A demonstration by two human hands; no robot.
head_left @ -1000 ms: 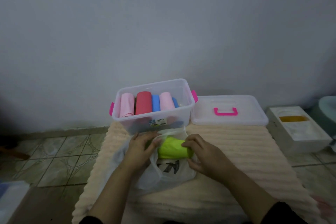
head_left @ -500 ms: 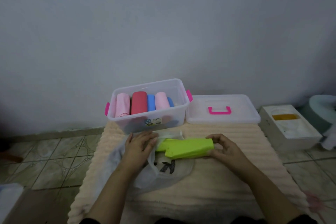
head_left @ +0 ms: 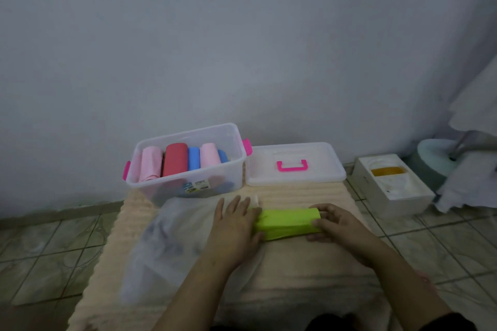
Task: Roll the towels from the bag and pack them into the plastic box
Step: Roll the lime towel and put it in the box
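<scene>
Head view: a folded lime-green towel (head_left: 287, 223) is laid lengthwise on a ribbed cream mat (head_left: 309, 191), just in front of the plastic box (head_left: 188, 169). Its left end is covered by the left hand (head_left: 234, 226), whose fingers (head_left: 228, 203) are spread flat and released, pressed on the towel and on the thin white bag (head_left: 166, 239) beneath. The bag is seen blurred and crumpled, spread to the left of the towel on the mat. The towel's right end is grasped by the right hand (head_left: 336, 226), with the fingers (head_left: 318, 207) curled over the top edge and the thumb at the near side.

The clear plastic box is set at the far edge of the mat, against the wall (head_left: 242, 48), with pink latches at both ends. Inside it 5 rolled towels are packed side by side: a pale pink roll (head_left: 150, 162), a red roll (head_left: 175, 160), a blue roll (head_left: 193, 158), another pink roll (head_left: 209, 157) and a further blue roll (head_left: 222, 156), partly hidden. The box lid (head_left: 295, 177), with a pink handle (head_left: 291, 165), is laid flat just to the right of the box. A white foam block (head_left: 395, 191) is seen on the tiled floor (head_left: 53, 244), to the right of the mat.
</scene>
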